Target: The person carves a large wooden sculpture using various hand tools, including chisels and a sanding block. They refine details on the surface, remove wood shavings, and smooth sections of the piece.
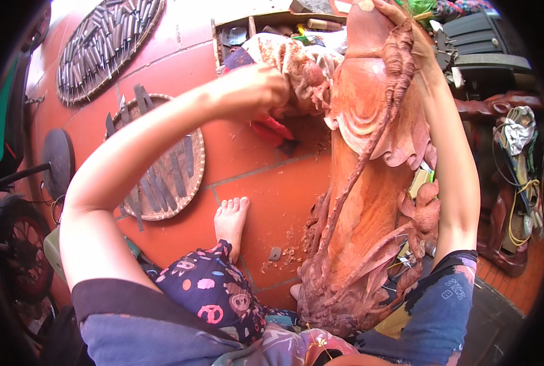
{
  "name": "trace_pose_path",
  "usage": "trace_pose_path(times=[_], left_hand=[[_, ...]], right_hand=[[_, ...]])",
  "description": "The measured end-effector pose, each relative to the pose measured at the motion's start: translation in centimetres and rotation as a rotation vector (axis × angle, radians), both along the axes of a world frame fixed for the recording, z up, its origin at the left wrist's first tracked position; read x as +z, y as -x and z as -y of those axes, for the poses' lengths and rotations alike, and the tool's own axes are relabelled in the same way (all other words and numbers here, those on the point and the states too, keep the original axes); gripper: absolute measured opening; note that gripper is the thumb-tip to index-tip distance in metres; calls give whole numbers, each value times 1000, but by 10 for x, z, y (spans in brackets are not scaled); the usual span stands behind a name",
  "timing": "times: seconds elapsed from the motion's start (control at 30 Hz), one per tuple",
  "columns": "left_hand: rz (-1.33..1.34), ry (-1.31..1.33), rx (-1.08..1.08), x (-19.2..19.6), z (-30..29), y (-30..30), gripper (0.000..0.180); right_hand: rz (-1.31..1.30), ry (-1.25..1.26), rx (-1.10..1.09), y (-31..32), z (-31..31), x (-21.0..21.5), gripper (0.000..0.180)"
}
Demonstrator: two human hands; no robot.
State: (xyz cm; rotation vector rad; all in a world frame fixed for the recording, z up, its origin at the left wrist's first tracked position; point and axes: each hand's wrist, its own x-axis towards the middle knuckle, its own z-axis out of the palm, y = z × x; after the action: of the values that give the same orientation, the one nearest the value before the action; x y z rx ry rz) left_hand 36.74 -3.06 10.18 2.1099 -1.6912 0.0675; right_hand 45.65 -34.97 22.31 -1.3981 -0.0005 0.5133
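Observation:
A large reddish-brown wood carving (363,195) leans lengthwise in front of me, its lower end by my lap. Smooth surfaces, carved wavy folds and a long twisted staff (369,143) show on it. At its far end my right hand (400,21) curls its fingers over the rounded top, the forearm running along the right side. My left hand (269,90) is closed like a fist, left of the carving, beside a crumpled pale cloth (311,61) with wood dust on it. What the left fingers hold, if anything, is hidden. Below that hand lies something red (272,129).
Two round woven trays hold many tools: one with handled tools (110,46) at far left, one with flat dark blades (162,177) nearer. A wooden box (218,49) of odds and ends stands behind. Wood chips (290,244) litter the tiled floor near my bare foot (230,222).

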Motion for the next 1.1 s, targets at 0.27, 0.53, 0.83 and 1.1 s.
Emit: trace_pose_path(times=[0.27,0.53,0.83,1.1], left_hand=[[-204,101,190,-41,19,2,11],[-481,147,793,-21,44,-81,35],[-252,203,592,-23,50,-50,13],[-328,153,400,-1,44,-33,42]], right_hand=[[-16,-24,-24,6,0,-2,47],[-31,-73,-10,4,-2,-2,43],[-63,-55,-72,3,-13,-26,37],[-39,-79,260,-29,24,-8,34]])
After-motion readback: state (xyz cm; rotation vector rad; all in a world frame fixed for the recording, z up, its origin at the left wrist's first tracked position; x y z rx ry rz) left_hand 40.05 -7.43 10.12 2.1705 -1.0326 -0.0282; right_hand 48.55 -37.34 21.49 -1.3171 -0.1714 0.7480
